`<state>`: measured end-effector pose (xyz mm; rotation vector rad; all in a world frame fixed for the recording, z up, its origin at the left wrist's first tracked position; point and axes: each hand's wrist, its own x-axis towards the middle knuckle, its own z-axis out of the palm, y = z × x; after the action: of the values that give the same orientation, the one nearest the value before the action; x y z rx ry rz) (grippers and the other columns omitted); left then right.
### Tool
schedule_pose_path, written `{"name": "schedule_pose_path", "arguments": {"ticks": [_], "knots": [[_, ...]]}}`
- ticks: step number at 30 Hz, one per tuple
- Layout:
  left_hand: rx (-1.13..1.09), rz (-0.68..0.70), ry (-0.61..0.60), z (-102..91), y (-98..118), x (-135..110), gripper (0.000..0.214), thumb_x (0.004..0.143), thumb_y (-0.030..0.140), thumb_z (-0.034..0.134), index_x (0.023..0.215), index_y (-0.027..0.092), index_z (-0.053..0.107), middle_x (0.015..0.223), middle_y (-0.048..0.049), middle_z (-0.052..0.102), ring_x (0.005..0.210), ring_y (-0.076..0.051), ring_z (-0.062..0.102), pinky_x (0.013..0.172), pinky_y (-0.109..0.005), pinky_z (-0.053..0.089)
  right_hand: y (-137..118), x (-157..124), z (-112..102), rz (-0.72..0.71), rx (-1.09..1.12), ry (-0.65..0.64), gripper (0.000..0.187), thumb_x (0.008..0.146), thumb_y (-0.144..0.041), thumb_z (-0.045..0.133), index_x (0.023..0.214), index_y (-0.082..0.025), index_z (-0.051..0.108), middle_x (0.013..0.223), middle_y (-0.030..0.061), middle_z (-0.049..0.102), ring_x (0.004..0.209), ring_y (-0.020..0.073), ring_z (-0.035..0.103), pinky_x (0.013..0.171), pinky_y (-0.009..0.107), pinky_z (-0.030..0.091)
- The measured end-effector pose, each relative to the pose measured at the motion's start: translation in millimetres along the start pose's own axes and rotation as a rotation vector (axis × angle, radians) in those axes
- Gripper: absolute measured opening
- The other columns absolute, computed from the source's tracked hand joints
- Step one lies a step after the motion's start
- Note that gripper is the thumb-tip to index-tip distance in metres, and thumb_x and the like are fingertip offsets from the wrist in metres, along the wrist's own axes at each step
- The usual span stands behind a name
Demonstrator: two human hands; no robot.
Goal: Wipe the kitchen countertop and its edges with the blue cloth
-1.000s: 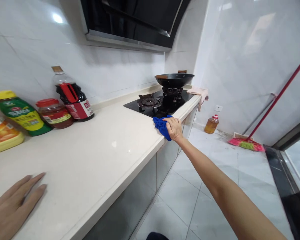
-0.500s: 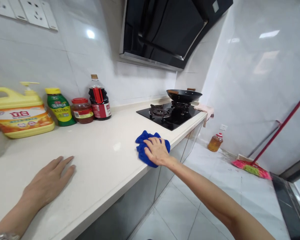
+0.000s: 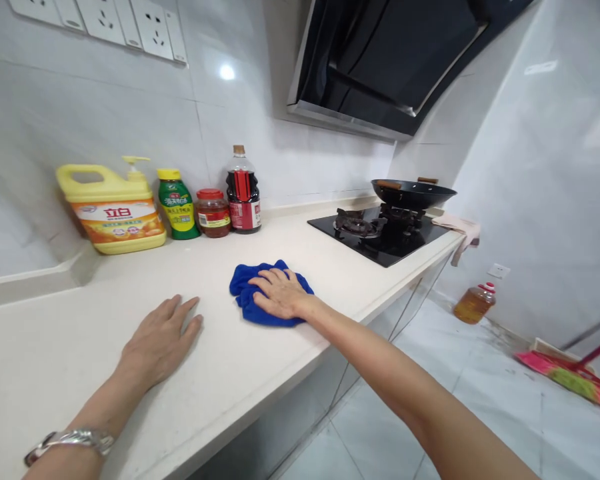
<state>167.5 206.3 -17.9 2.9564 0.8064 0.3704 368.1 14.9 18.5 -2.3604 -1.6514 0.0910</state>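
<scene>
My right hand [image 3: 279,293] presses down on a crumpled blue cleaning cloth [image 3: 270,315], which lies on the white countertop [image 3: 210,393]. The fingers curve over the cloth, and its edges stick out around them. Palm down on the counter to the left rests my left hand [image 3: 157,340], fingers stretched out and holding nothing. A silver bracelet [image 3: 70,440] circles the left wrist. Behind the hands, against the wall, stand a yellow detergent jug [image 3: 120,217], a green squeeze bottle [image 3: 177,205], a red-lidded jar [image 3: 213,215] and a bottle of dark sauce [image 3: 244,197].
A black gas stove [image 3: 380,233] is set into the counter on the right, bearing a wok [image 3: 413,195]. Above it hangs a range hood [image 3: 380,67]. A pink cloth [image 3: 457,227] drapes over the counter's far end. On the floor are an oil jug [image 3: 474,305] and a broom [image 3: 573,377].
The view has turned to the left. My right hand has slid the blue cloth leftward, away from the stove and the counter's front edge. My left hand stays flat on the counter.
</scene>
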Motion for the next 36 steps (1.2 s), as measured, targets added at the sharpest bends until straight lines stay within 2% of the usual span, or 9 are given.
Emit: {"name": "schedule_pose_path", "arguments": {"ticks": [2, 8, 13, 17, 23, 27, 32, 34, 36], "knots": [[0.017, -0.058, -0.077, -8.2, 9, -3, 0.084, 0.087, 0.056, 0.011, 0.152, 0.01, 0.039, 0.159, -0.0198, 0.033, 0.151, -0.031, 0.027, 0.127, -0.049, 0.022, 5, 22, 0, 0.041, -0.008, -0.015, 0.055, 0.104, -0.053, 0.029, 0.152, -0.028, 0.041, 0.164, 0.0079, 0.03, 0.151, 0.0319, 0.022, 0.125, 0.061, 0.014], [0.0, -0.116, -0.124, -17.3, 20, -11, 0.08, 0.088, 0.054, 0.013, 0.153, 0.015, 0.037, 0.163, -0.0148, 0.028, 0.153, -0.026, 0.021, 0.128, -0.045, 0.018, 40, 61, 3, 0.211, -0.026, 0.033, 0.051, 0.103, -0.052, 0.028, 0.149, -0.035, 0.043, 0.164, 0.0026, 0.031, 0.151, 0.0256, 0.023, 0.126, 0.056, 0.014], [0.002, -0.087, -0.108, -15.6, 21, -13, 0.069, 0.095, 0.048, 0.021, 0.153, 0.016, 0.037, 0.163, -0.0156, 0.028, 0.153, -0.027, 0.021, 0.128, -0.041, 0.016, 68, 61, 4, 0.431, -0.063, 0.142, 0.054, 0.103, -0.05, 0.023, 0.148, -0.03, 0.044, 0.161, 0.0089, 0.034, 0.149, 0.0284, 0.026, 0.123, 0.057, 0.018], [-0.007, -0.086, -0.136, -21.7, 24, -14, 0.061, 0.099, 0.043, 0.027, 0.153, 0.015, 0.037, 0.162, -0.018, 0.028, 0.152, -0.031, 0.023, 0.128, -0.043, 0.018, 68, 46, 2, 0.527, -0.106, 0.179, 0.054, 0.104, -0.048, 0.023, 0.148, -0.027, 0.044, 0.156, 0.0113, 0.04, 0.145, 0.0304, 0.032, 0.121, 0.058, 0.021], [-0.011, -0.026, -0.093, -31.9, 32, -18, 0.054, 0.1, 0.035, 0.034, 0.145, 0.009, 0.047, 0.149, -0.0239, 0.043, 0.144, -0.037, 0.036, 0.123, -0.048, 0.027, 40, 18, 5, 0.527, -0.185, 0.139, 0.055, 0.105, -0.044, 0.021, 0.151, -0.023, 0.041, 0.157, 0.0122, 0.039, 0.144, 0.0322, 0.033, 0.119, 0.06, 0.024], [-0.057, -0.025, -0.063, -33.2, 33, -21, 0.051, 0.1, 0.033, 0.037, 0.143, 0.009, 0.05, 0.148, -0.025, 0.044, 0.143, -0.04, 0.037, 0.122, -0.051, 0.029, 6, 11, 9, 0.465, -0.218, 0.083, 0.057, 0.104, -0.042, 0.019, 0.153, -0.021, 0.037, 0.16, 0.011, 0.037, 0.146, 0.0329, 0.031, 0.119, 0.061, 0.025], [-0.092, -0.019, -0.039, -31.6, 32, -21, 0.055, 0.101, 0.035, 0.034, 0.148, 0.009, 0.044, 0.15, -0.0243, 0.044, 0.143, -0.039, 0.038, 0.121, -0.052, 0.03, -63, 22, 27, 0.249, -0.213, 0.048, 0.056, 0.103, -0.047, 0.024, 0.154, -0.025, 0.038, 0.161, 0.0071, 0.037, 0.145, 0.0319, 0.033, 0.118, 0.059, 0.027], [-0.096, 0.001, -0.044, -30.6, 29, -21, 0.055, 0.1, 0.026, 0.029, 0.149, 0.004, 0.04, 0.152, -0.0254, 0.042, 0.145, -0.037, 0.036, 0.123, -0.05, 0.028, -86, 26, 34, 0.119, -0.196, 0.095, 0.054, 0.103, -0.044, 0.026, 0.151, -0.025, 0.041, 0.158, 0.008, 0.041, 0.142, 0.0323, 0.035, 0.116, 0.06, 0.029], [-0.104, 0.027, -0.059, -30.4, 24, -21, 0.057, 0.097, 0.018, 0.026, 0.149, -0.001, 0.037, 0.154, -0.0259, 0.04, 0.147, -0.033, 0.034, 0.125, -0.046, 0.025, -97, 28, 37, 0.019, -0.179, 0.135, 0.052, 0.103, -0.043, 0.028, 0.148, -0.024, 0.045, 0.156, 0.0086, 0.045, 0.139, 0.0326, 0.038, 0.114, 0.061, 0.032]]}}
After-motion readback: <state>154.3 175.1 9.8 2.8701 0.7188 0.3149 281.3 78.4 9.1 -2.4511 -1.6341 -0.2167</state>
